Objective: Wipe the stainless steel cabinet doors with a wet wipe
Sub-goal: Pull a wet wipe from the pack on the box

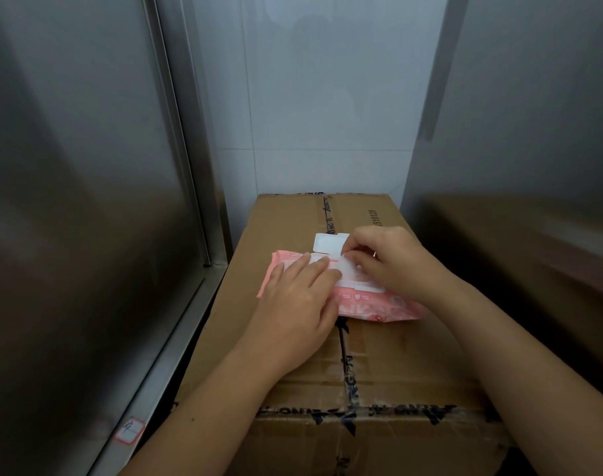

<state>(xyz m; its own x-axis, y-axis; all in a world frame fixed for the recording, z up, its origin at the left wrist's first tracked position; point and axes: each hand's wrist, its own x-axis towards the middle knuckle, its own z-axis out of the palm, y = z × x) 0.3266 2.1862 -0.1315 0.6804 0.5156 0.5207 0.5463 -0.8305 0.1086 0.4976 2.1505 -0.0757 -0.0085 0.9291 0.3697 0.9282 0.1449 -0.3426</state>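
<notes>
Left of the cardboard box (413,355) stands the stainless steel cabinet door (70,201), a tall dull-grey sheet with its frame edge running down close to the box's left side. Right of the box rises a steel panel (533,132), which touches or nearly touches the box's right edge and carries a brown reflection of it. Behind the box, between the two steel faces, is a pale tiled wall (310,97).

The box itself is shut and sealed with printed tape (344,369) along its middle seam and across its near edge.

On top of the box, about mid-way back and a little left of its centre, lies the pink wet wipe pack (379,309), flat, with its long side across the box.

My left hand (293,304) lies on the pack's left half, over the box's tape seam, fingers straight and together, pressing down and gripping nothing. My right hand (393,259) sits over the pack's right half, fingers curled, thumb and forefinger pinching a white scrap (344,266) at the pack's opening; I cannot tell whether it is a wipe or the seal.

The pack's white lid (331,242) is flipped open and points toward the far end of the box.

Left of the box's near corner, low on the cabinet door, is a small red-edged sticker (130,430).
</notes>
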